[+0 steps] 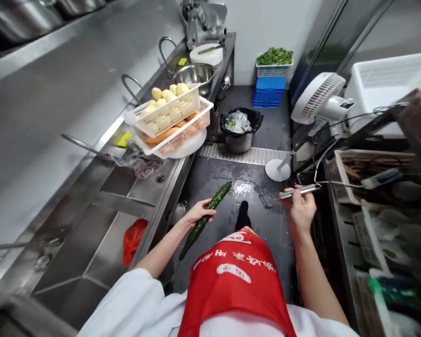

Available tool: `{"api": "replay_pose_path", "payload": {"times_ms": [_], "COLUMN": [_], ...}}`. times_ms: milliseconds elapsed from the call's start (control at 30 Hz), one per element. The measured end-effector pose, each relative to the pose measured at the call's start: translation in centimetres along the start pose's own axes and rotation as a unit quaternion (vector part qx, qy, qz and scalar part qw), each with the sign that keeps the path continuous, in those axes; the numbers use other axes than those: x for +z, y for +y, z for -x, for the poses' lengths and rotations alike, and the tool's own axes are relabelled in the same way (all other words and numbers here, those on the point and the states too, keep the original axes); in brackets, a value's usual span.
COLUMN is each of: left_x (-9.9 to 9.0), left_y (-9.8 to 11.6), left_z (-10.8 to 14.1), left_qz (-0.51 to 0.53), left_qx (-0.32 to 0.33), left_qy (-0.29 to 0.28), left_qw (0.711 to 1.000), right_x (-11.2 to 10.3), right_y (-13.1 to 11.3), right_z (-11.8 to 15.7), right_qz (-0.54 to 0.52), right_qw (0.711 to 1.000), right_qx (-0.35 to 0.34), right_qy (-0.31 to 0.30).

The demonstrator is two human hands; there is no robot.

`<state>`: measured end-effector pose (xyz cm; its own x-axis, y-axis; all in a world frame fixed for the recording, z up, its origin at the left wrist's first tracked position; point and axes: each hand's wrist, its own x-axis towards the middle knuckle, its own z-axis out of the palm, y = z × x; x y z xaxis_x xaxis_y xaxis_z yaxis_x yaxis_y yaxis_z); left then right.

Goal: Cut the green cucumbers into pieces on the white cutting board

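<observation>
My left hand [200,213] is wrapped round a long dark green cucumber [215,199], held slanting over the floor with its upper end pointing away to the right. On the other side, my right hand [301,208] grips a peeler [309,188] by its silver metal handle. The peeler's head points left toward the cucumber, and a gap separates the two. Blur makes the peeler's blade hard to see.
Left are steel sinks [101,243] with a red bag [135,241], and stacked baskets of peeled potatoes [168,95] and carrots [164,135]. A black-lined bin [240,140] stands ahead. Right are a fan [317,98] and loaded shelving [340,224]. Leafy greens [274,56] sit on a blue crate [268,91].
</observation>
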<state>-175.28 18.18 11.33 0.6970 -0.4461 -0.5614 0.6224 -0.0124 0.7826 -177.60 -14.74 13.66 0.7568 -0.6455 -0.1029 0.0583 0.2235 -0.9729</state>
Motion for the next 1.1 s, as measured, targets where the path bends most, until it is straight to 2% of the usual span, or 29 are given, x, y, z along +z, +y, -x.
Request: {"api": "replay_pose_path", "payload": {"times_ms": [100, 233, 367, 533, 633, 767, 933, 1033, 1100], "left_x": [0.2, -0.1, -2.2, -6.7, -9.2, -11.1, -11.1, -11.1, -11.1], "left_y": [6.6, 15.5, 23.5, 31.8, 36.2, 40.5, 42.9, 44.2, 45.5], "left_z": [-8.7, -19.2, -28.9, -41.4, -47.7, -53.6, -60.1, -64.4, -67.0], "left_qz": [-0.006, 0.024, 0.031, 0.052, 0.074, 0.091, 0.138, 0.157, 0.162], "left_qx": [0.048, 0.077, 0.102, 0.123, 0.114, 0.097, 0.037, 0.017, 0.005], "left_qy": [0.052, 0.142, 0.135, 0.121, 0.114, 0.115, 0.187, 0.227, 0.262], "left_qw": [0.997, 0.987, 0.985, 0.984, 0.984, 0.984, 0.972, 0.961, 0.951], "right_x": [8.7, 20.4, 30.5, 40.6, 45.4, 50.7, 54.7, 56.6, 58.2], "right_y": [1.5, 1.4, 1.8, 4.5, 6.0, 8.3, 13.5, 16.0, 16.7], "right_z": [-10.3, -22.1, -32.1, -43.7, -50.8, -60.9, -74.7, -82.6, -86.6], "right_qz": [-0.039, -0.073, -0.08, -0.014, 0.021, 0.052, 0.12, 0.178, 0.195], "right_qw": [0.994, 0.969, 0.943, 0.925, 0.921, 0.934, 0.938, 0.93, 0.921], "right_qx": [0.066, 0.117, 0.124, 0.082, 0.069, 0.039, 0.006, -0.07, -0.099], "right_qy": [-0.08, -0.204, -0.297, -0.372, -0.384, -0.351, -0.324, -0.313, -0.321]}}
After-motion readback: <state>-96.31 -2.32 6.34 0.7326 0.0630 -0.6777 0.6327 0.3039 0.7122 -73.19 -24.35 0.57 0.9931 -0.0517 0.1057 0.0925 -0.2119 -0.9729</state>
